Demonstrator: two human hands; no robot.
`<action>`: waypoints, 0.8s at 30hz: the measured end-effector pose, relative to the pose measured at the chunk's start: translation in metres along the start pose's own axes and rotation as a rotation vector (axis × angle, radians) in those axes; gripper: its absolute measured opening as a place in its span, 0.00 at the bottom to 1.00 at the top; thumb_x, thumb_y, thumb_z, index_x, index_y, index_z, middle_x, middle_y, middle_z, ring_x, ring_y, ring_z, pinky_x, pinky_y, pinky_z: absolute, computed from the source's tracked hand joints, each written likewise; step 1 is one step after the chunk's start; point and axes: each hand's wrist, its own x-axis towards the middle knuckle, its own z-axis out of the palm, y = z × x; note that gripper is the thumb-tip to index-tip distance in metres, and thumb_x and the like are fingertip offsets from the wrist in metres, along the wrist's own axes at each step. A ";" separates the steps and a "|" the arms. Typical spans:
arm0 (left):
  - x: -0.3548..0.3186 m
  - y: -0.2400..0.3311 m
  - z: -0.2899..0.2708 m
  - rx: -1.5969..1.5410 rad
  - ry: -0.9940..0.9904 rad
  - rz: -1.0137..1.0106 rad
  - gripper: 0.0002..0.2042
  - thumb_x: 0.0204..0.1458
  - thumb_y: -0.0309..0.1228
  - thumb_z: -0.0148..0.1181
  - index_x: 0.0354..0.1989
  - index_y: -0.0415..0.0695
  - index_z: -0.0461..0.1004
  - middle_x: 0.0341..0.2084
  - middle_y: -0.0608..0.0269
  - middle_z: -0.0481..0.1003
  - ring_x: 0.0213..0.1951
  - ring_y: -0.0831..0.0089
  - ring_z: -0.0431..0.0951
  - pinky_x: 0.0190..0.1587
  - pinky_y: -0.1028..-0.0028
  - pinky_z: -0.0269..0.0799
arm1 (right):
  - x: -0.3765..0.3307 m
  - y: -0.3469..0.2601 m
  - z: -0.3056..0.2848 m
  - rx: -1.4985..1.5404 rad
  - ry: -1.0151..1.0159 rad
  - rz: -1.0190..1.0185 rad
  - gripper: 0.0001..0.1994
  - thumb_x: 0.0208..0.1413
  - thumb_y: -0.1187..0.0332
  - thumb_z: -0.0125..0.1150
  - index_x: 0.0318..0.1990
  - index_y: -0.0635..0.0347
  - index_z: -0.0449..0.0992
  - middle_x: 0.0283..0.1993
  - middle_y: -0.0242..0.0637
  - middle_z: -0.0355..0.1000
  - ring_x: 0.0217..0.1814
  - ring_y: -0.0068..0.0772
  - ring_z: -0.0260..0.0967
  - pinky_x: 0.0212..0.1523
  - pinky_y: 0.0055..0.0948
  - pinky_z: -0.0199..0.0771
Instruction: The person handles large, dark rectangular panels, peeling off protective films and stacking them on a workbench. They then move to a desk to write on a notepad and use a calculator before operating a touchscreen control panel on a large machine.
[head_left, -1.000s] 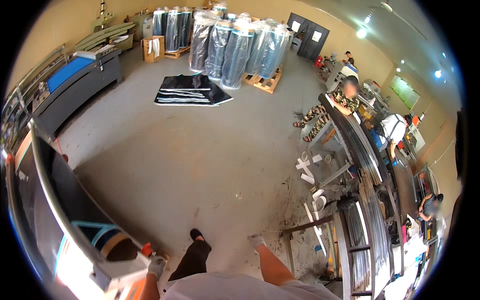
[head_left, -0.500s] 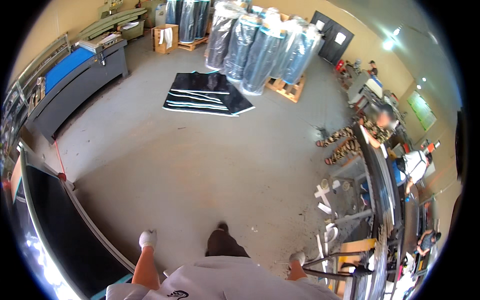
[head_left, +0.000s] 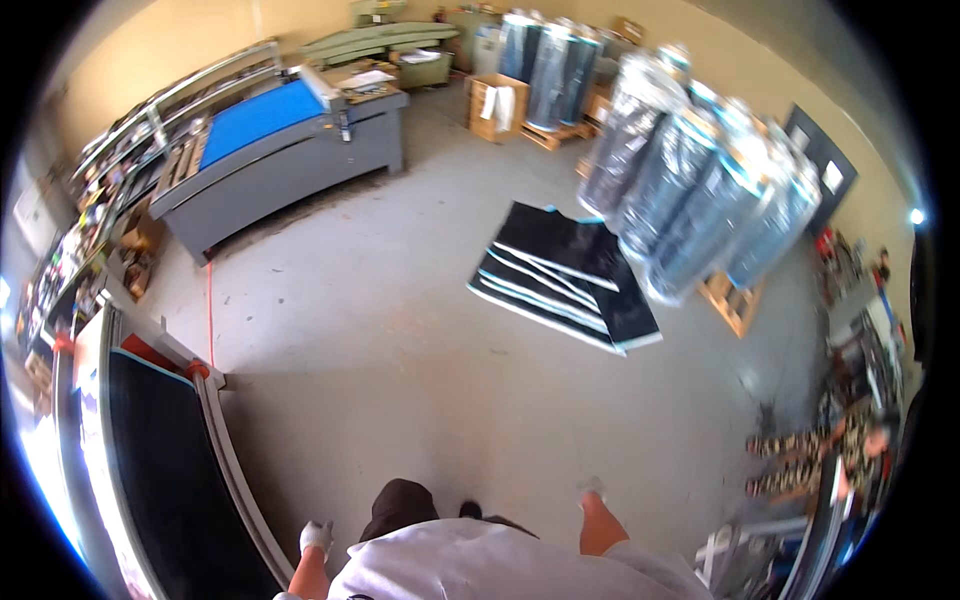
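Note:
My left hand wears a white glove and hangs low beside the long machine with a black sheet on its bed. Its fingers look loosely apart, with nothing visible in them. At my other side, my right hand is held out low over the floor, smeared by motion, so its fingers cannot be made out. No object shows in it. Farther ahead, a stack of black sheets with white and light-blue edges lies on the grey floor, away from both hands.
Plastic-wrapped rolls stand on wooden pallets at the far right. A grey table with a blue top is at the far left, near a cardboard box. At the right edge, a person in camouflage is beside a metal rack.
My view has swung left, so the rolls and black sheets sit farther right and look nearer. The workbench people at right have mostly left the picture. Both hands remain low at my sides.

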 end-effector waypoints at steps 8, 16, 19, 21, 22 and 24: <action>0.120 0.036 0.005 0.106 0.141 -0.395 0.23 0.54 0.48 0.52 0.40 0.38 0.79 0.42 0.42 0.77 0.46 0.49 0.78 0.48 0.57 0.74 | 0.036 -0.445 -0.333 0.398 0.562 -0.646 0.05 0.45 0.71 0.57 0.28 0.63 0.72 0.31 0.53 0.73 0.35 0.56 0.72 0.30 0.45 0.70; 0.378 0.403 -0.193 0.183 0.168 0.141 0.25 0.56 0.52 0.45 0.37 0.43 0.81 0.38 0.44 0.78 0.42 0.47 0.78 0.46 0.55 0.74 | 0.213 -0.442 -0.330 -0.547 0.023 -0.440 0.18 0.57 0.58 0.52 0.53 0.53 0.76 0.56 0.37 0.73 0.54 0.44 0.72 0.50 0.38 0.74; 0.479 0.538 -0.272 0.080 0.222 0.267 0.24 0.54 0.53 0.49 0.34 0.43 0.81 0.35 0.45 0.77 0.40 0.46 0.78 0.45 0.56 0.73 | 0.221 -0.466 -0.370 -0.717 -0.296 -0.428 0.19 0.61 0.62 0.49 0.57 0.55 0.72 0.61 0.36 0.68 0.63 0.39 0.65 0.59 0.36 0.67; 0.541 0.636 -0.310 0.050 0.192 0.295 0.25 0.53 0.53 0.50 0.35 0.41 0.80 0.33 0.43 0.76 0.39 0.44 0.77 0.44 0.56 0.73 | 0.235 -0.489 -0.406 -0.676 -0.347 -0.357 0.19 0.60 0.61 0.49 0.56 0.55 0.72 0.60 0.38 0.69 0.62 0.40 0.66 0.59 0.37 0.67; 0.566 0.679 -0.323 -0.013 0.218 0.333 0.24 0.54 0.52 0.51 0.34 0.39 0.79 0.29 0.43 0.77 0.35 0.47 0.78 0.40 0.57 0.74 | 0.249 -0.507 -0.425 -0.649 -0.359 -0.326 0.19 0.59 0.61 0.50 0.56 0.56 0.73 0.60 0.39 0.69 0.62 0.41 0.66 0.58 0.37 0.67; 0.613 0.745 -0.340 -0.210 0.199 0.321 0.23 0.54 0.49 0.54 0.33 0.36 0.79 0.24 0.46 0.78 0.29 0.54 0.80 0.34 0.60 0.75 | 0.285 -0.556 -0.468 -0.606 -0.350 -0.293 0.20 0.58 0.60 0.50 0.55 0.56 0.73 0.59 0.40 0.69 0.61 0.43 0.66 0.58 0.38 0.67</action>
